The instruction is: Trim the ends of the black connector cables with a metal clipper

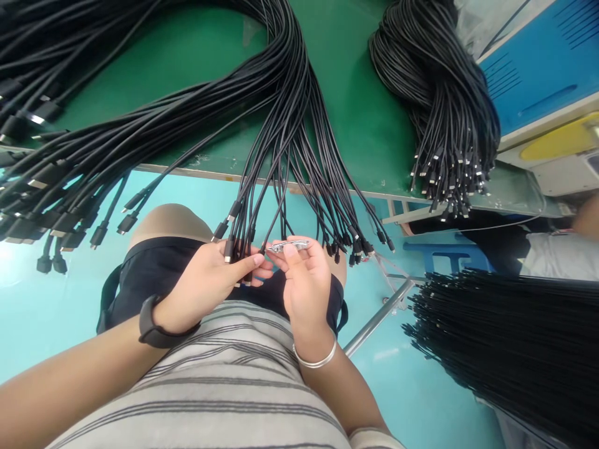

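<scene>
Black cables (pixel 292 68) drape over the bench (pixel 346 112) edge, likely keeping ends reachable, while the left hand (pixel 234 265) holds several and the right hand (pixel 305 274) grips a silver tool (pixel 291 246), perhaps a clipper.

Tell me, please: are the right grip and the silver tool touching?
Touching. The head view shows it: the right grip pinches the silver tool, thumb on it and fingertips behind.

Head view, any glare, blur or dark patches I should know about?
Head view: pale glare on the turquoise floor at left; head view: the cable bundle at lower right sinks into near-black; head view: fine detail on the silver tool in the right hand looks soft.
</scene>
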Tool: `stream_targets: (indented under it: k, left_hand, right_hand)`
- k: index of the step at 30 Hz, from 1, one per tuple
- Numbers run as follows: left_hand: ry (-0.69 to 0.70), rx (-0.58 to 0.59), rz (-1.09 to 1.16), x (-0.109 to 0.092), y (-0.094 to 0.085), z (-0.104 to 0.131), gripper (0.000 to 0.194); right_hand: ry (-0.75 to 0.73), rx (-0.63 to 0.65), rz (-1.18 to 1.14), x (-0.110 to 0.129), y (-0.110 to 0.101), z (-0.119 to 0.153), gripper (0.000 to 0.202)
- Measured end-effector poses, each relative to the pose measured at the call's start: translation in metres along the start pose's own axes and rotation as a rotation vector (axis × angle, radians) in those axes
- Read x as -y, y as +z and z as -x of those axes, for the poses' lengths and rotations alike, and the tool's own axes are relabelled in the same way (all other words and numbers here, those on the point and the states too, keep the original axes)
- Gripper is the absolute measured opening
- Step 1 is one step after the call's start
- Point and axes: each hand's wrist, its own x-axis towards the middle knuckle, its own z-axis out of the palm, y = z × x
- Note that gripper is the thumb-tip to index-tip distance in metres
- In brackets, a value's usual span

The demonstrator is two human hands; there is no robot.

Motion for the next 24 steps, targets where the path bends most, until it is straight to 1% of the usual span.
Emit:
stream_targets:
  k: [3, 8, 21, 24]
  left_hand:
    - [0.004, 0.041, 0.059, 0.0037, -0.0011, -0.0007, 0.031]
    - [0.027, 0.074, 0.077, 0.0073, -0.0020, -0.0021, 0.029]
    - [0.019, 0.112, 0.120, 0.0065, -0.0024, -0.0029, 0.030]
    - [0.016, 0.115, 0.127, 0.0079, -0.0030, -0.0033, 0.030]
  right_hand:
    - [0.036, -0.012, -0.026, 0.0008, 0.0002, -0.0016, 0.020]
    - [0.071, -0.006, -0.052, 0.0013, 0.0012, -0.0027, 0.023]
    - [0.033, 0.007, 0.018, 0.0002, -0.0008, -0.0043, 0.022]
    - [0.023, -0.012, 0.046, 0.0004, 0.0003, -0.0054, 0.024]
